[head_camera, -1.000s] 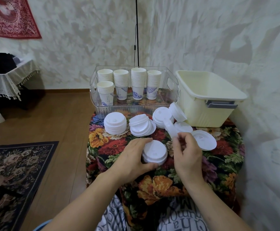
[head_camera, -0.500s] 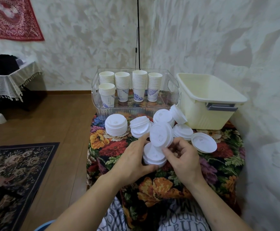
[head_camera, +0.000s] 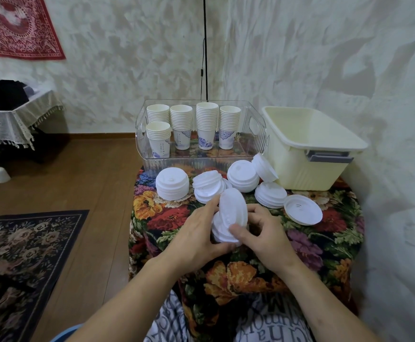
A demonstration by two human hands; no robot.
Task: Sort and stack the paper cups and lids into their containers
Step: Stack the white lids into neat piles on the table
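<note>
While a dark patterned rug (head_camera: 21,255) covers the wooden floor (head_camera: 90,183) at left, the flowered tablecloth (head_camera: 325,243) carries white lid stacks; the left hand (head_camera: 196,235) cups the nearest stack (head_camera: 220,230), the right hand (head_camera: 265,235) pinches a tilted lid (head_camera: 233,208) atop it, before the clear cup bin (head_camera: 201,164) and cream tub (head_camera: 307,166).

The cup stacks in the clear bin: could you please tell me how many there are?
5. Four cup stacks stand in a back row; one stands front left in the clear bin. None seems hidden.

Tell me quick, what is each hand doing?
Left hand: grips the stack of lids on the table.
Right hand: pinches one tilted lid above that stack.
</note>
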